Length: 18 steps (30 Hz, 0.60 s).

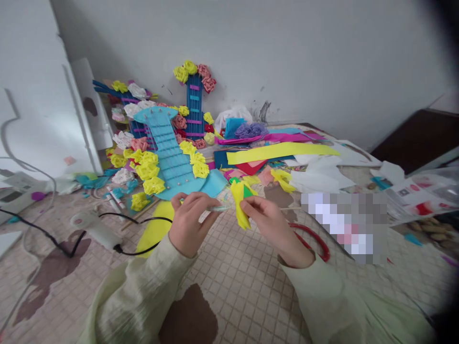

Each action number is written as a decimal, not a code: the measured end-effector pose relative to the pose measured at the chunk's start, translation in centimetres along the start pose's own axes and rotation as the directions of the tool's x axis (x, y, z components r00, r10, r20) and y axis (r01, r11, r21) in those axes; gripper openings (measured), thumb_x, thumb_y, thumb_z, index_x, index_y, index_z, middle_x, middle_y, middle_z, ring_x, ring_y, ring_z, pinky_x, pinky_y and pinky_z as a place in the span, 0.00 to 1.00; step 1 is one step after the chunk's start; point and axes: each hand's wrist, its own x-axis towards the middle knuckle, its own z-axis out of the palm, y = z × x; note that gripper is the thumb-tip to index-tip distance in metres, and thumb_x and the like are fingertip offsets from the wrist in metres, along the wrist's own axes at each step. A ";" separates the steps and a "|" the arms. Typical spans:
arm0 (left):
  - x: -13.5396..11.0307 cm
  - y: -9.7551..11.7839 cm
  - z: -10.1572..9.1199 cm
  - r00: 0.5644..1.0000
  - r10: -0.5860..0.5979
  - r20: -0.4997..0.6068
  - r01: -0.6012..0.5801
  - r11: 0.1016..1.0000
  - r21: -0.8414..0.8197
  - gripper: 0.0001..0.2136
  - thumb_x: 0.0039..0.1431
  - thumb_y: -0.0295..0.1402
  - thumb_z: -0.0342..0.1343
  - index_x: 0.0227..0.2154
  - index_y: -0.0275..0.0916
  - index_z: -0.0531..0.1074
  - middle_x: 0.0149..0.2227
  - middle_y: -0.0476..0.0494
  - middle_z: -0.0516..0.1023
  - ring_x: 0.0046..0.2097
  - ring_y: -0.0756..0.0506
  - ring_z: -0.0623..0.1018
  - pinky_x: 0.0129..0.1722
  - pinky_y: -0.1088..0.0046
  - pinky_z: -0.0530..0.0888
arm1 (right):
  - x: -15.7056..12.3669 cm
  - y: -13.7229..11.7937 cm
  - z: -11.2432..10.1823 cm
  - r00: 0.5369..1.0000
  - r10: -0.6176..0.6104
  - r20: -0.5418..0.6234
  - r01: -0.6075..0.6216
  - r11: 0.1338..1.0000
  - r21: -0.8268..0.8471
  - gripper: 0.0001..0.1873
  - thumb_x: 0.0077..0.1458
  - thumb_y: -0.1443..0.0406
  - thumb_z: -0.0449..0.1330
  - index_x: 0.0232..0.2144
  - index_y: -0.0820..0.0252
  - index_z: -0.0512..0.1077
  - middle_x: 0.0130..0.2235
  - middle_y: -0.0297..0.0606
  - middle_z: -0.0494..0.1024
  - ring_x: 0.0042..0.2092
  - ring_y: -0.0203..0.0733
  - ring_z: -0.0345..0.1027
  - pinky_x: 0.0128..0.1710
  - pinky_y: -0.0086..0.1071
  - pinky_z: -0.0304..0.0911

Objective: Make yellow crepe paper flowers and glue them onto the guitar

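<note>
Above the near tabletop (253, 286), pinches yellow paper (239, 205) in right hand (268, 220), seemingly to secure folds, and pale thin item (217, 208) in left hand (189, 223).

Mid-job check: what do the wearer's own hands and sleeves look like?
The left hand and right hand wear no gloves, and no rings show. The loose, wrinkled, pale sage-green fabric sleeves end around the wrists.

The head camera looks forward and down, close over the table (251, 272); the wall (294, 52) faces it.
</note>
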 end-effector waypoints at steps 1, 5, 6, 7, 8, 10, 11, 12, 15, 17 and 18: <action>0.0 0.0 -0.1 0.999 0.032 -0.006 -0.032 0.999 0.018 0.02 0.52 0.28 0.53 0.30 0.40 0.68 0.29 0.48 0.77 0.35 0.46 0.74 0.40 0.63 0.57 | 0.0 0.1 0.1 1.000 -0.005 -0.009 0.005 1.000 -0.014 0.12 0.50 0.58 0.55 0.26 0.62 0.68 0.26 0.33 0.70 0.27 0.33 0.63 0.26 0.27 0.58; 0.2 0.0 -0.6 0.994 0.094 -0.046 -0.093 0.995 0.030 0.03 0.52 0.27 0.53 0.31 0.39 0.66 0.29 0.49 0.77 0.31 0.48 0.74 0.40 0.64 0.61 | 0.2 0.6 0.4 0.993 -0.061 -0.102 0.051 0.994 -0.096 0.12 0.50 0.58 0.53 0.26 0.62 0.67 0.26 0.34 0.70 0.27 0.34 0.64 0.26 0.28 0.59; 0.2 0.1 -0.7 0.992 0.109 -0.062 -0.108 0.994 0.027 0.04 0.52 0.26 0.53 0.31 0.39 0.66 0.28 0.49 0.76 0.30 0.49 0.74 0.40 0.65 0.63 | 0.3 0.8 0.4 0.989 -0.080 -0.127 0.064 0.990 -0.123 0.11 0.51 0.59 0.53 0.26 0.62 0.67 0.26 0.34 0.70 0.28 0.35 0.64 0.26 0.28 0.59; 0.3 0.2 -0.9 0.989 0.126 -0.076 -0.125 0.992 0.022 0.04 0.51 0.26 0.54 0.31 0.38 0.66 0.27 0.49 0.76 0.29 0.49 0.73 0.40 0.66 0.64 | 0.4 0.9 0.4 0.985 -0.098 -0.144 0.076 0.986 -0.149 0.11 0.51 0.59 0.53 0.26 0.62 0.67 0.26 0.35 0.70 0.28 0.35 0.64 0.27 0.28 0.59; 0.5 0.3 -1.1 0.986 0.143 -0.082 -0.143 0.990 0.015 0.04 0.51 0.25 0.54 0.31 0.38 0.66 0.27 0.50 0.75 0.29 0.50 0.73 0.40 0.66 0.65 | 0.4 1.1 0.4 0.982 -0.112 -0.154 0.084 0.981 -0.176 0.11 0.51 0.59 0.53 0.26 0.62 0.67 0.26 0.35 0.70 0.28 0.35 0.64 0.27 0.29 0.59; 0.7 0.5 -1.5 0.983 0.168 -0.069 -0.170 0.985 -0.021 0.05 0.51 0.24 0.54 0.30 0.38 0.66 0.27 0.49 0.75 0.29 0.50 0.72 0.39 0.68 0.67 | 0.5 1.2 0.5 0.978 -0.137 -0.158 0.097 0.967 -0.236 0.10 0.50 0.60 0.53 0.26 0.62 0.67 0.26 0.36 0.71 0.27 0.36 0.65 0.26 0.29 0.60; 0.7 0.7 -1.7 0.983 0.174 -0.055 -0.176 0.983 -0.046 0.04 0.51 0.24 0.54 0.30 0.38 0.66 0.27 0.49 0.75 0.30 0.50 0.72 0.38 0.68 0.67 | 0.5 1.3 0.6 0.975 -0.154 -0.163 0.106 0.957 -0.268 0.10 0.50 0.60 0.53 0.26 0.62 0.67 0.26 0.36 0.71 0.27 0.36 0.65 0.26 0.29 0.60; 0.8 0.9 -1.8 0.983 0.177 -0.042 -0.180 0.981 -0.068 0.04 0.51 0.24 0.54 0.30 0.38 0.67 0.28 0.48 0.75 0.31 0.49 0.72 0.37 0.68 0.68 | 0.5 1.3 0.7 0.970 -0.175 -0.168 0.118 0.946 -0.302 0.10 0.50 0.61 0.53 0.25 0.62 0.67 0.25 0.36 0.71 0.26 0.36 0.65 0.26 0.29 0.60; 0.8 1.4 -2.0 0.980 0.198 -0.019 -0.199 0.973 -0.118 0.04 0.50 0.24 0.54 0.30 0.37 0.68 0.27 0.46 0.74 0.33 0.47 0.71 0.33 0.69 0.69 | 0.2 1.2 1.1 0.949 -0.259 -0.178 0.177 0.909 -0.377 0.08 0.50 0.63 0.53 0.24 0.61 0.67 0.25 0.36 0.71 0.26 0.35 0.65 0.25 0.29 0.61; 0.7 1.7 -2.0 0.977 0.210 -0.026 -0.211 0.965 -0.155 0.05 0.50 0.23 0.54 0.31 0.37 0.68 0.27 0.46 0.74 0.34 0.47 0.71 0.32 0.71 0.69 | 0.0 1.1 1.4 0.934 -0.314 -0.169 0.226 0.888 -0.401 0.07 0.49 0.64 0.54 0.23 0.62 0.67 0.25 0.37 0.71 0.25 0.35 0.65 0.25 0.28 0.61; 0.6 1.9 -2.0 0.977 0.210 -0.032 -0.213 0.961 -0.178 0.06 0.50 0.22 0.54 0.31 0.37 0.69 0.27 0.46 0.74 0.34 0.48 0.70 0.32 0.71 0.69 | -0.1 1.1 1.5 0.928 -0.336 -0.159 0.249 0.880 -0.405 0.06 0.48 0.65 0.55 0.23 0.62 0.68 0.26 0.37 0.71 0.26 0.35 0.65 0.26 0.28 0.61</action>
